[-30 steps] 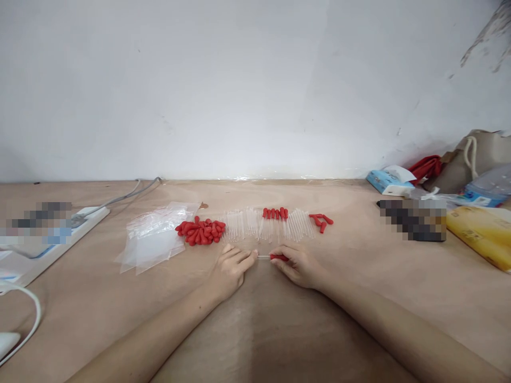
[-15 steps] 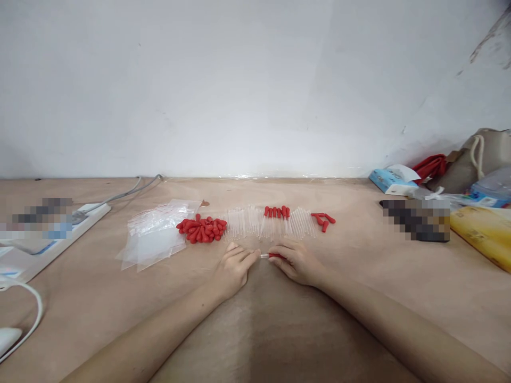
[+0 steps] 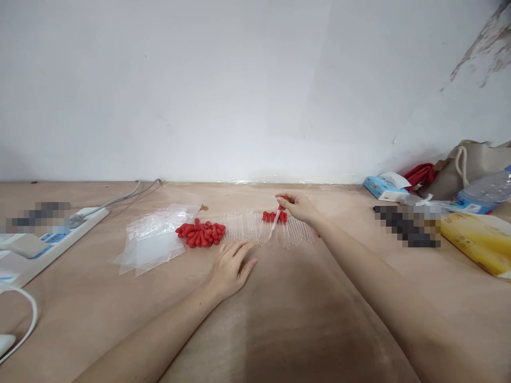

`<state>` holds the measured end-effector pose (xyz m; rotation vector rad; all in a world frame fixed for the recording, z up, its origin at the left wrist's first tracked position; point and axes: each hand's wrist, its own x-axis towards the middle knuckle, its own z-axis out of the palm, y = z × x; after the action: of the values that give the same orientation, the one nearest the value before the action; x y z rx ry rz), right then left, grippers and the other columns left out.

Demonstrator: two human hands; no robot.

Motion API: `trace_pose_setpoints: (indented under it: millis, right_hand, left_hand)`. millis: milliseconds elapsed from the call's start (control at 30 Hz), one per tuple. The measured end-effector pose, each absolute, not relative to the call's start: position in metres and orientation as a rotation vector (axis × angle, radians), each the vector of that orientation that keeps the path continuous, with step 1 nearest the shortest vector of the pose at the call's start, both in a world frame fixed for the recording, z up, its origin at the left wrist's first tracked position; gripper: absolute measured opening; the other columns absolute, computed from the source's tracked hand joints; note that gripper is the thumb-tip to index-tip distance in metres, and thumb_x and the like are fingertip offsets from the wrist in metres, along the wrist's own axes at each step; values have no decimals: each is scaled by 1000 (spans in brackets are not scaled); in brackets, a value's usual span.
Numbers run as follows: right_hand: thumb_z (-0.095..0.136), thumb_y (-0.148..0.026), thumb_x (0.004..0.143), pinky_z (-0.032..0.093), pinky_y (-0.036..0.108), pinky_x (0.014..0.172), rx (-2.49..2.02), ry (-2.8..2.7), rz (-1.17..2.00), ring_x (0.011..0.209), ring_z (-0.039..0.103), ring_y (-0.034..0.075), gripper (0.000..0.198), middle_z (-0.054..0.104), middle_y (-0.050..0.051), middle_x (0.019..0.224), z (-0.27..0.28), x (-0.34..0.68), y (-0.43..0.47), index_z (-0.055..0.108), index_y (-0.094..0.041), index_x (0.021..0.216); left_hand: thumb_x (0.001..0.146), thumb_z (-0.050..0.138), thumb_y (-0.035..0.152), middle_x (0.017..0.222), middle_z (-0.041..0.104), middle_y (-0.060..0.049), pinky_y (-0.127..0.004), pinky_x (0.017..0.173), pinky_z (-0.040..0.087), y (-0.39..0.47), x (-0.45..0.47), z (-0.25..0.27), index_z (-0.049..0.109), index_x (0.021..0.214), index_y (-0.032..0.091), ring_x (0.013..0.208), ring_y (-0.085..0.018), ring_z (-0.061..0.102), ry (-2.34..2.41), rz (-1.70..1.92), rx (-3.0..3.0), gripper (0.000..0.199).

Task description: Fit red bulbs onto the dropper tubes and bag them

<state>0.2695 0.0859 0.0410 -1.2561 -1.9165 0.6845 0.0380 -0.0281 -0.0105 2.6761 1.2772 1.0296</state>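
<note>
Over the middle of the worktop (image 3: pixel 99 308), I have the right hand (image 3: pixel 297 206) pinching a red-bulbed dropper (image 3: pixel 273 227) by its bulb, the clear tube slanting down and leftward across a row of capped droppers (image 3: pixel 269 217). I can't tell whether its tip touches down. My left hand (image 3: pixel 231 267) is palm down with fingers loosely spread, just on the near side of a red bulb pile (image 3: pixel 200 234). Bare clear tubes (image 3: pixel 237 224) lie between that pile and the row.

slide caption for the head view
Right hand holds a red-bulbed dropper by clear tubes; left hand is near piled red bulbs.
</note>
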Motion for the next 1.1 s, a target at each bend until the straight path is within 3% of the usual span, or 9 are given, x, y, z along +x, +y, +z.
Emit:
trace_pose_setpoints:
  millis: [200,333,400,667,800,933,1100]
  right_hand:
    - [47,-34,79,38,25,61,-1519,-2124,490,65,55,15,27,63,5,68,26,251,113,63,-15,70]
    - [50,-38,77,37,28,68,-1610,-2077,392,80,56,20,33,64,10,88,20,249,108,62,-14,95]
    - [47,-41,78,38,28,67,-1645,-2025,337,79,56,20,39,64,10,87,22,261,102,59,-14,103]
    - [53,-37,71,31,23,49,-1766,-1769,81,51,47,12,20,54,0,54,14,346,60,58,-18,64]
    - [53,-39,71,29,23,47,-1744,-1810,89,49,45,11,22,51,-1,53,-6,361,39,56,-19,63]
    - [52,-39,72,33,24,50,-1750,-1802,39,53,49,13,21,55,1,60,-19,361,31,58,-19,71]
    - [50,-39,74,36,24,52,-1737,-1806,77,55,51,14,22,58,2,64,-24,363,33,58,-19,75]
  left_hand:
    - [83,48,23,101,57,-6,-36,80,40,-28,38,-10,55,101,19,91,-20,52,1273,960,2684,20]
    - [83,48,22,99,57,-7,-35,79,40,-28,37,-10,56,100,18,90,-20,52,1247,960,2697,19]
    - [83,48,22,98,57,-7,-35,77,41,-28,37,-9,57,99,18,89,-19,52,1247,965,2706,19]
    - [83,46,23,94,58,-7,-36,78,40,-21,61,-13,61,90,19,89,-20,51,1173,995,2816,16]
    - [84,44,22,102,58,-7,-38,86,36,-3,97,-14,61,93,20,99,-21,49,1156,1016,2884,19]
    - [86,40,23,116,56,-5,-41,100,22,26,131,-11,60,99,19,115,-21,40,1081,907,3000,24]
    - [88,37,29,107,61,-4,-44,102,16,49,142,-10,60,97,18,111,-21,45,1100,774,3025,27]
